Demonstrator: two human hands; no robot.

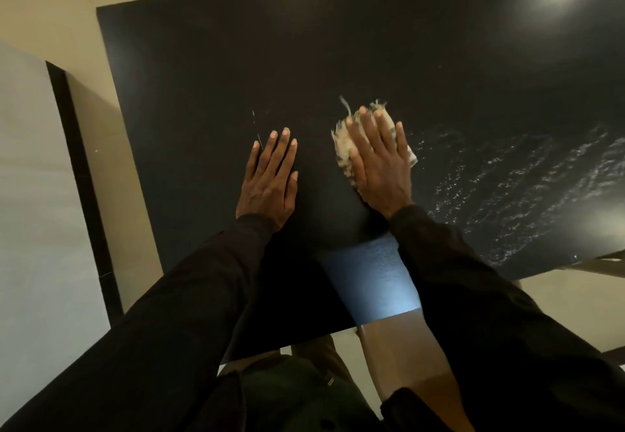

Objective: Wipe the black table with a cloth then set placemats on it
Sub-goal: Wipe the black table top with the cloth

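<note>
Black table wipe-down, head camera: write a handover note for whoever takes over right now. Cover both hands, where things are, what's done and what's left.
Left hand: open, flat on the glossy black table, holding nothing.
Right hand: fingers straight, pressing a frayed off-white cloth onto the table near its middle.
Done: wet streaks glisten on the table's right part, so that side looks wiped.
Left to do: the area left of the cloth shows no wet sheen and probably needs wiping. No placemats are in view, so setting them is not yet done.
</note>
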